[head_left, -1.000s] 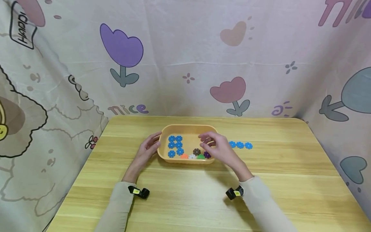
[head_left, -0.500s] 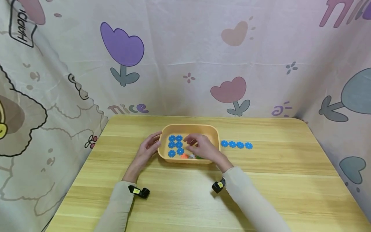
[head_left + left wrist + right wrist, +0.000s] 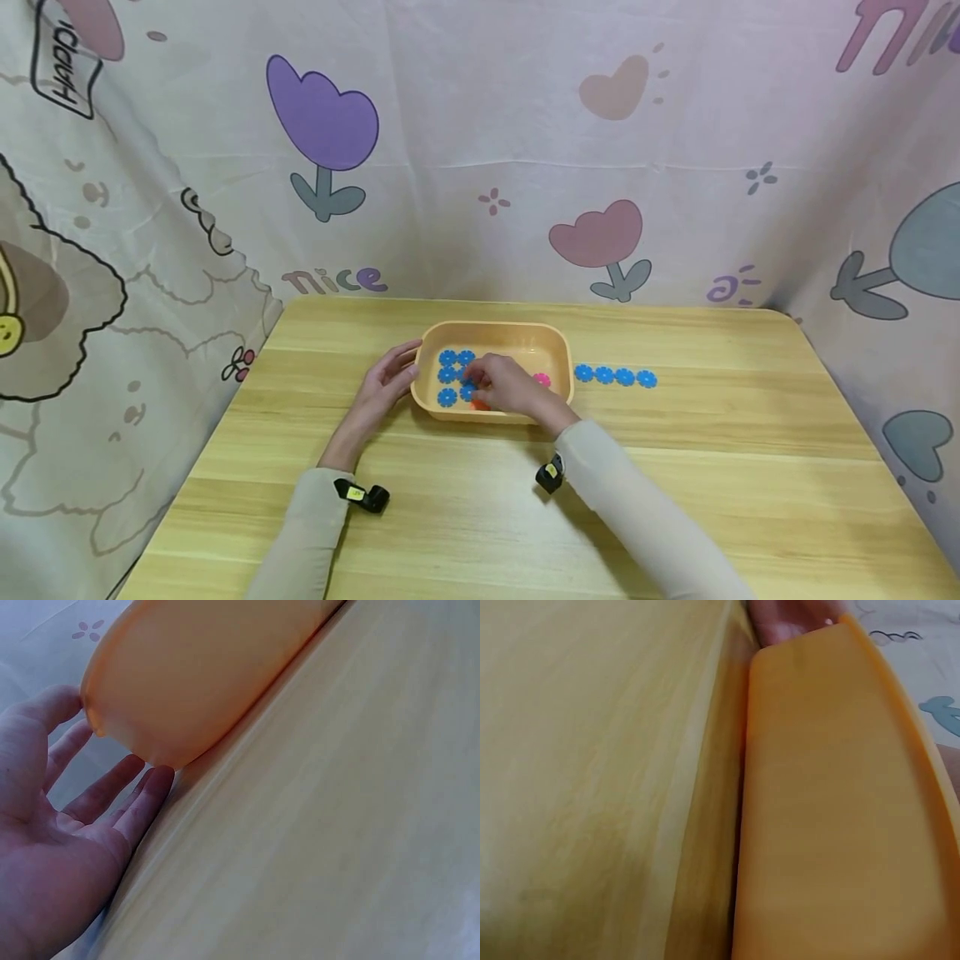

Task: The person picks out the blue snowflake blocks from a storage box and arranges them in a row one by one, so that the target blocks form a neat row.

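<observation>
A shallow orange plastic tray (image 3: 555, 342) holds several small notched discs. Blue notched discs (image 3: 447, 376) lie grouped at its left end, with an orange disc (image 3: 478, 406) near the front wall and a pink disc (image 3: 542, 381) toward the right. My left hand (image 3: 384, 386) steadies the tray's left end; in the left wrist view its fingers (image 3: 105, 787) reach out to the end wall, thumb at the rim. Inside the tray, my right hand (image 3: 504, 385) has bent fingers down at the blue discs. I cannot tell whether it pinches one. The tray wall (image 3: 840, 795) hides most of it in the right wrist view.
A row of several blue discs (image 3: 614, 376) lies on the wooden table (image 3: 465, 517), just right of the tray. A patterned cloth (image 3: 465, 108) hangs behind the table and along both sides.
My right hand has moved left, from the tray's right end beside the row to the blue discs inside. The row's leftmost disc and the pink disc are now uncovered. My left hand stays put.
</observation>
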The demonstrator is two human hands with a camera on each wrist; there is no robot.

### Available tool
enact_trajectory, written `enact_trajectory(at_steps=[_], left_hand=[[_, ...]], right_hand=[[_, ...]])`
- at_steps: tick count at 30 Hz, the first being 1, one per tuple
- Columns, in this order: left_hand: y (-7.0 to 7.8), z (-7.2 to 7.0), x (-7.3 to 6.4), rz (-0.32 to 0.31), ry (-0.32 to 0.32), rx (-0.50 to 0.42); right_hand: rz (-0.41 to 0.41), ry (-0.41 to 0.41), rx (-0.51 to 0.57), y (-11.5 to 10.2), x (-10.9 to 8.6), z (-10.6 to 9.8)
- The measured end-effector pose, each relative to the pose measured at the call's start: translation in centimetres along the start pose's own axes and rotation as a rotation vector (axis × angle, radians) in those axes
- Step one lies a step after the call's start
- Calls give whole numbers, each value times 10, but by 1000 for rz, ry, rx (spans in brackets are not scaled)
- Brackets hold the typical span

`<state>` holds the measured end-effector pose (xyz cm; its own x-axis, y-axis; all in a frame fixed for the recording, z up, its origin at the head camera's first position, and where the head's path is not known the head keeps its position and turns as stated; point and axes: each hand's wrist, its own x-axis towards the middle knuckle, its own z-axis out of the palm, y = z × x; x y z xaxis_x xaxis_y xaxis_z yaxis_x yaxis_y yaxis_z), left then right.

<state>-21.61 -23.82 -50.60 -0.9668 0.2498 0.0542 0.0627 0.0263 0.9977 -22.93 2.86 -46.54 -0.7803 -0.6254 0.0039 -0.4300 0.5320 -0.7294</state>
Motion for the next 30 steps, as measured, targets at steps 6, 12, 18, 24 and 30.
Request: enact_trajectory(at_steps=[6, 12, 18, 24, 30], left_hand=[[1, 0, -2, -2, 0, 3], [0, -1, -3, -6, 6, -1], [-1, -1, -2, -5, 10, -1], [-1, 0, 0, 3, 4, -4], [0, 1, 2, 6, 3, -18]], right_hand=[[-42, -35, -93, 0, 3, 1], [-25, -56, -86, -1, 5, 1], [17, -37, -17, 0, 4, 1], [51, 19, 12, 2, 0, -1], [90, 69, 128, 4, -4, -5]])
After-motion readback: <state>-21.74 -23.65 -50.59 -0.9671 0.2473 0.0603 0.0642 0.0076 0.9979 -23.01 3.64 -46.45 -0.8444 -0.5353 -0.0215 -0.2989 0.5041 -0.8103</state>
